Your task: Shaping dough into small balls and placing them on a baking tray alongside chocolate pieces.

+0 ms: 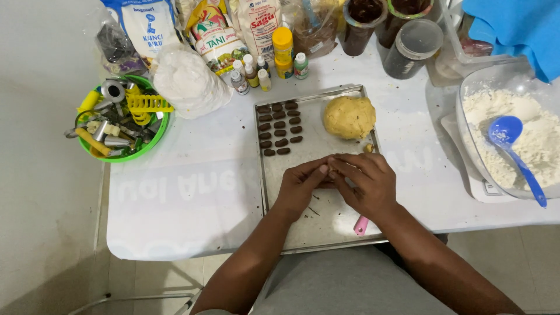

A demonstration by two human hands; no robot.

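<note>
Together, both hands' fingers [326, 169] pinch a dough piece [332, 173].

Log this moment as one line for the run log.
left hand: pinching small piece | right hand: same piece | over baking tray | dough ball far corner | dark pieces in rows

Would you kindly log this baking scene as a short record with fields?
left hand: on the metal tray, fingertips meeting the right hand
right hand: pinching a small piece with the left; what it is stays hidden
dough ball: yellow, tray's far right corner
dark pieces: rows, tray's far left
flour tub: right, with blue scoop
green bowl: left, holds cutters
</note>
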